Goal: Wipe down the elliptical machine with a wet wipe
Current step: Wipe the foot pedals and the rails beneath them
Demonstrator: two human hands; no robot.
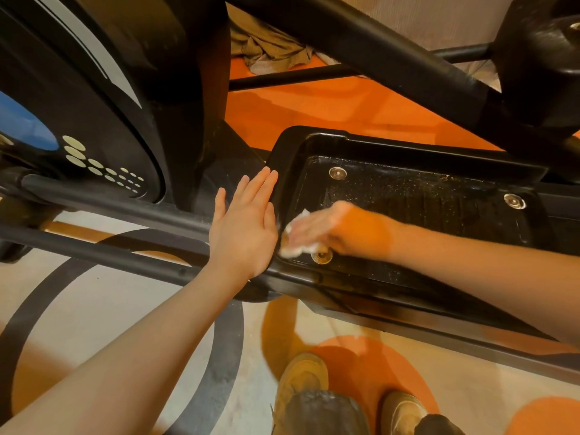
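Our right hand (326, 229) lies flat inside the elliptical's foot pedal (417, 199), fingers stretched out and pressing a crumpled white wet wipe (295, 246) against the pedal's inner floor near its front left corner. The hand is blurred, so we cannot make out the fingers one by one; the wipe shows as a white edge above and below them, just beside a round metal bolt head (322, 256). Two more bolt heads sit in the pedal floor, one near the front rim and one further back on the right.

Our left hand (243, 222) is open, fingers straight and together, its palm laid against the outer face of the pedal's raised front rim, with the fingertips (270, 174) reaching up along that rim. The two hands are close, parted by the rim wall.

The pedal is glossy black plastic with a speckled, wet-looking floor. To its left the dark rails (110, 208) run toward the flywheel housing (78, 120), which is black with a blue patch and a cluster of pale dots. A thick black bar (408, 61) crosses above the pedal. Beyond it a rumpled olive cloth (270, 45) lies on the orange floor (314, 105). Below, our tan shoes (301, 381) stand on pale flooring marked with dark rings and orange circles.
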